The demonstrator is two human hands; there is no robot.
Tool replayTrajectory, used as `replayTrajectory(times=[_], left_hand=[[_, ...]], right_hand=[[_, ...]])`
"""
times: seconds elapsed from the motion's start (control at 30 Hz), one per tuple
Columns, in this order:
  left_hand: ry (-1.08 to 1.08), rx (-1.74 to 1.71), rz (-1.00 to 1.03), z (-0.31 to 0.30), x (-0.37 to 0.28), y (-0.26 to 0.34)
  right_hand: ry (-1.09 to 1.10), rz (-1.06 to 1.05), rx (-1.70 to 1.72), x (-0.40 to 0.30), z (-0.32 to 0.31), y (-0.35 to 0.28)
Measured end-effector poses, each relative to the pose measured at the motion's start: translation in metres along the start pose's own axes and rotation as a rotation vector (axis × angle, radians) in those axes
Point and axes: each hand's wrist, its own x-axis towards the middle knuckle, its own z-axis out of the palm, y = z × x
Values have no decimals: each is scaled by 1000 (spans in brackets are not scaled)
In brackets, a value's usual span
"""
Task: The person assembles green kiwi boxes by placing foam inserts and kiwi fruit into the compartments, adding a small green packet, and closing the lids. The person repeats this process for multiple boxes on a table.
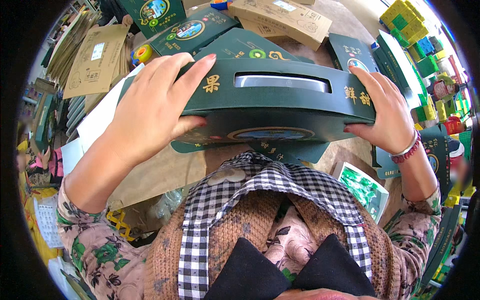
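Observation:
A dark green printed cardboard gift box (262, 99) with gold lettering stands on edge before me, held between both hands. A slot cut in its upper side shows a pale, shiny strip inside. My left hand (157, 90) grips the left end, fingers over the top and thumb on the near face. At the right end, my right hand (386, 105) clasps the box the same way; a red bead bracelet (407, 150) circles that wrist. Green printed flaps (288, 150) show below the box, and what they belong to is partly hidden.
More green boxes (193, 32) lie behind, beside brown cartons (283, 18). Flat brown cartons (98, 60) lean at left, near a tape dispenser (142, 55) and another person's hand (127, 19). An open box with green filling (360, 187) sits at right. Yellow and green crates (403, 20) are stacked beyond.

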Motion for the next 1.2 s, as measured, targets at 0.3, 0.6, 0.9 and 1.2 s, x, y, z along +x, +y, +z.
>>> replayTrajectory(times=[0.3, 0.6, 0.9, 1.2], left_hand=[[-42, -102, -125, 0, -25, -26], [170, -245, 78, -13, 3, 2], [-189, -861, -211, 12, 83, -1], [-25, -810, -223, 8, 45, -44]], right_hand=[[11, 114, 35, -19, -7, 0], [60, 122, 23, -30, 1, 8], [42, 114, 53, -4, 16, 8], [43, 121, 41, 4, 17, -7]])
